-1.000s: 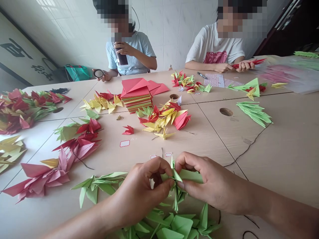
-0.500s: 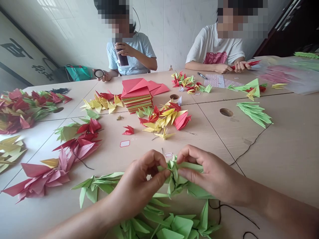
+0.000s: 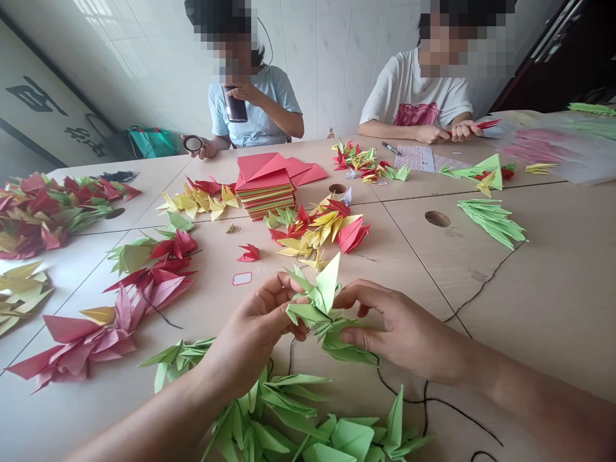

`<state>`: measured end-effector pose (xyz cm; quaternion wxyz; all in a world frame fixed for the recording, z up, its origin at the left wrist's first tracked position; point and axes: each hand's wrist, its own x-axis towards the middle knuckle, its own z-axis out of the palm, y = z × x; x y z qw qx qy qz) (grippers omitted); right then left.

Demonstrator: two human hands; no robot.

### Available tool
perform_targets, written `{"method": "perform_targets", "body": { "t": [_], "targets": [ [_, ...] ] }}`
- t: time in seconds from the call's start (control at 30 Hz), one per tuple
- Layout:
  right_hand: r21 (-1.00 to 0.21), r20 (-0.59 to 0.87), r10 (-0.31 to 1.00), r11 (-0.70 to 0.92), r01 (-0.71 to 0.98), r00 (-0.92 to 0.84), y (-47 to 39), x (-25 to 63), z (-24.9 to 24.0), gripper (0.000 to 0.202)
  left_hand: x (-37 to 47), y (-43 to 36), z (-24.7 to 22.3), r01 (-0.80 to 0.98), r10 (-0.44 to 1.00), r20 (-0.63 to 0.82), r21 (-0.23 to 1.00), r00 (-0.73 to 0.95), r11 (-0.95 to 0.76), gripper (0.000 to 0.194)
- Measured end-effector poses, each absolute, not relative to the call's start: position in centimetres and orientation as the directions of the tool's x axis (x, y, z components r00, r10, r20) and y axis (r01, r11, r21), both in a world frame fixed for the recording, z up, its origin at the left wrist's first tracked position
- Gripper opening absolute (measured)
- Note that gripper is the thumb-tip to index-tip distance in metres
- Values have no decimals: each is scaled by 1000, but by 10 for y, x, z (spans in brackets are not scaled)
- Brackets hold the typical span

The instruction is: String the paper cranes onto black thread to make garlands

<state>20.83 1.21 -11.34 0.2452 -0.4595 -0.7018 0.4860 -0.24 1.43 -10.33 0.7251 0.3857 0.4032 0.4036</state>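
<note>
Above the near part of the table, both my hands hold green origami cranes [image 3: 327, 289], clustered together with a dark cord [image 3: 399, 396] trailing below. My left hand [image 3: 260, 314] pinches the cluster's left side between thumb and fingers. On the right side, my right hand [image 3: 385, 324] closes its thumb and fingers round the lower cranes. Underneath lies a heap of more green folded cranes [image 3: 351, 437], its left part partly behind my left forearm. A black thread [image 3: 291, 356] hangs beside my left fingers.
A stack of red, yellow and green paper [image 3: 266, 192] stands mid-table. Mixed folded cranes [image 3: 312, 232] lie before it, with pink and red ones [image 3: 110, 321] at left. Two people sit opposite; one holds a dark cup [image 3: 235, 106]. A table hole [image 3: 437, 219] sits at right.
The green cluster has been raised and turned, so a pointed wing now stands up. My left hand has moved slightly left and up, and more thread shows below.
</note>
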Motion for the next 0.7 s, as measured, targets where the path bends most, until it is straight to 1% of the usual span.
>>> {"method": "perform_targets", "body": {
  "t": [0.07, 0.13, 0.2, 0.27, 0.37, 0.5, 0.57, 0.7],
  "targets": [
    [-913, -54, 874, 153, 378, -484, 12, 207, -115, 10, -2, 14, -105, -271, 896, -268, 888, 355, 372, 15],
    [-919, -19, 879, 173, 355, -477, 13, 206, -115, 6, -3, 15, -107, -254, 908, -249, 905, 338, 343, 12],
    [-926, -25, 894, 148, 347, -447, 12, 207, -113, 5, -4, 15, -109, -218, 922, -223, 929, 317, 299, 9],
    [-936, -66, 903, 91, 340, -425, 12, 209, -111, 11, -5, 15, -110, -167, 929, -201, 951, 312, 261, 9],
    [-952, -145, 892, -8, 305, -429, 12, 210, -108, 17, -4, 11, -109, -99, 925, -187, 968, 332, 231, 22],
    [-967, -190, 868, -83, 242, -459, 12, 210, -109, 13, -3, 6, -110, 2, 880, -256, 961, 400, 278, 47],
    [-968, -182, 866, -74, 240, -465, 11, 209, -108, 12, -3, 5, -112, 15, 858, -285, 951, 428, 308, 51],
    [-958, -218, 825, -78, 277, -521, 10, 208, -102, 14, -3, 5, -112, -10, 865, -276, 951, 418, 308, 53]
  ]
}}
